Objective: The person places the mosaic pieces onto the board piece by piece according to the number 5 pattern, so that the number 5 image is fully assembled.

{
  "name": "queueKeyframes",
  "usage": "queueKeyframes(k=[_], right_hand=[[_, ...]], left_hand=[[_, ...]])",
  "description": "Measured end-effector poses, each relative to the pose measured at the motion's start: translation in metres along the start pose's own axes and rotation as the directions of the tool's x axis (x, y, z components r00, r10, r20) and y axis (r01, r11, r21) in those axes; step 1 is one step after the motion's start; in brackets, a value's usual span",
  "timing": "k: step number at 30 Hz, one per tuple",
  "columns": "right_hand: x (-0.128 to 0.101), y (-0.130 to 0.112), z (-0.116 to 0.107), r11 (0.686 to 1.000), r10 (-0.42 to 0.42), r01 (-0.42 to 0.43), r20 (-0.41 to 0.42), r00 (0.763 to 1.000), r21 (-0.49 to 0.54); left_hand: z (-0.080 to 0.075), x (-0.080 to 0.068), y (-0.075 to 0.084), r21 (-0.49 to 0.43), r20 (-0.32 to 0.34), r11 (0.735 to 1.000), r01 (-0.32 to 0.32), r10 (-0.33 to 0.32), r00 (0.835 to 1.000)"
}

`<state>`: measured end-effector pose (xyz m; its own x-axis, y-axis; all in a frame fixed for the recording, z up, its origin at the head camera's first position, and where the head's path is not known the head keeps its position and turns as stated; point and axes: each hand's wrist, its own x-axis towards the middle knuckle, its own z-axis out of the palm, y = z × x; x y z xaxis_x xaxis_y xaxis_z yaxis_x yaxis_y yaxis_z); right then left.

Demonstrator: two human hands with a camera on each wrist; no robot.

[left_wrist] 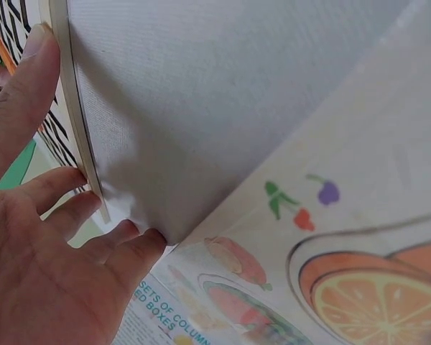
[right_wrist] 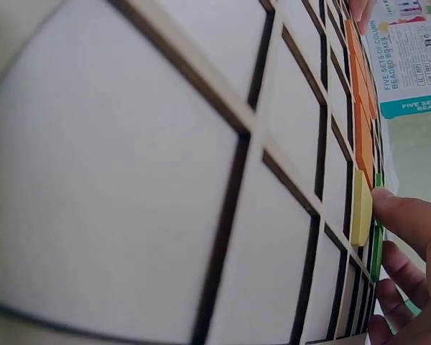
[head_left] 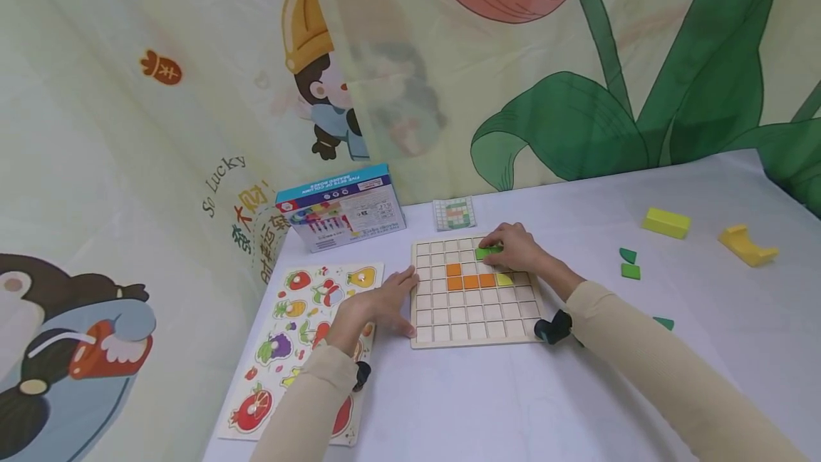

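Observation:
A wooden grid board lies on the white tabletop. Several orange square pieces form an L shape in its cells, with a yellow piece at the right end. My right hand pinches a green piece over the board's upper rows; in the right wrist view the thumb meets the green piece, while the other fingertips are partly hidden. At the board's left edge, my left hand rests with fingers spread. Its thumb and some fingertips touch the wooden rim in the left wrist view.
Left of the board lies a fruit picture board. A box and a small pattern card are behind. Rightward are small green pieces, a yellow block and a curved yellow piece. A patterned curtain hangs behind.

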<state>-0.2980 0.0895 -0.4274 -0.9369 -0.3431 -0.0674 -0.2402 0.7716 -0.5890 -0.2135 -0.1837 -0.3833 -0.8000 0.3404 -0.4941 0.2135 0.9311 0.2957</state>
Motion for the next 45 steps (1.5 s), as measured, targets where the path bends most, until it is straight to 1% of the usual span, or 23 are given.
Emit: queueKeyframes(k=[5, 7, 10, 14, 19, 24, 27, 32, 35, 39, 45], right_hand=[[-0.004, 0.004, -0.008, 0.999, -0.011, 0.012, -0.01, 1.0, 0.04], [-0.007, 0.01, -0.014, 0.999, 0.001, -0.001, -0.013, 1.0, 0.052], [-0.014, 0.022, -0.025, 0.999, 0.007, -0.006, -0.021, 1.0, 0.05], [-0.028, 0.046, -0.039, 0.999, 0.023, -0.022, -0.032, 0.999, 0.033], [-0.05, 0.079, -0.058, 0.998, 0.052, -0.051, -0.036, 0.998, 0.02], [-0.081, 0.103, -0.078, 0.996, 0.083, -0.082, -0.023, 0.996, 0.022], [-0.099, 0.118, -0.088, 0.995, 0.105, -0.105, -0.021, 0.994, 0.0], [-0.119, 0.144, -0.092, 0.992, 0.128, -0.128, -0.014, 0.992, -0.018], [-0.129, 0.153, -0.092, 0.99, 0.139, -0.139, -0.014, 0.99, -0.007], [-0.135, 0.157, -0.093, 0.991, 0.135, -0.135, -0.021, 0.991, -0.007], [-0.136, 0.156, -0.094, 0.993, 0.121, -0.121, -0.033, 0.992, -0.009]], left_hand=[[0.0, 0.0, -0.002, 0.003, 0.004, 1.0, -0.005, 0.005, 1.0], [0.0, 0.0, -0.002, 0.003, 0.002, 1.0, -0.006, 0.006, 1.0], [0.0, 0.001, -0.002, 0.004, 0.003, 1.0, -0.015, 0.015, 1.0], [-0.001, 0.0, -0.002, 0.007, 0.007, 1.0, -0.023, 0.022, 1.0], [0.0, 0.0, -0.003, 0.026, 0.002, 0.999, -0.021, 0.021, 1.0], [0.0, 0.001, -0.003, 0.031, 0.006, 0.999, -0.022, 0.022, 1.0], [-0.002, 0.0, -0.002, 0.028, 0.009, 0.999, -0.024, 0.024, 1.0], [-0.005, -0.001, -0.001, 0.026, 0.014, 0.999, -0.023, 0.023, 1.0], [-0.006, -0.001, -0.002, 0.03, 0.02, 0.999, -0.021, 0.021, 1.0], [-0.006, 0.0, -0.002, 0.033, 0.023, 0.999, -0.026, 0.025, 0.999], [-0.004, 0.001, -0.001, 0.017, 0.022, 0.999, -0.029, 0.029, 0.999]])
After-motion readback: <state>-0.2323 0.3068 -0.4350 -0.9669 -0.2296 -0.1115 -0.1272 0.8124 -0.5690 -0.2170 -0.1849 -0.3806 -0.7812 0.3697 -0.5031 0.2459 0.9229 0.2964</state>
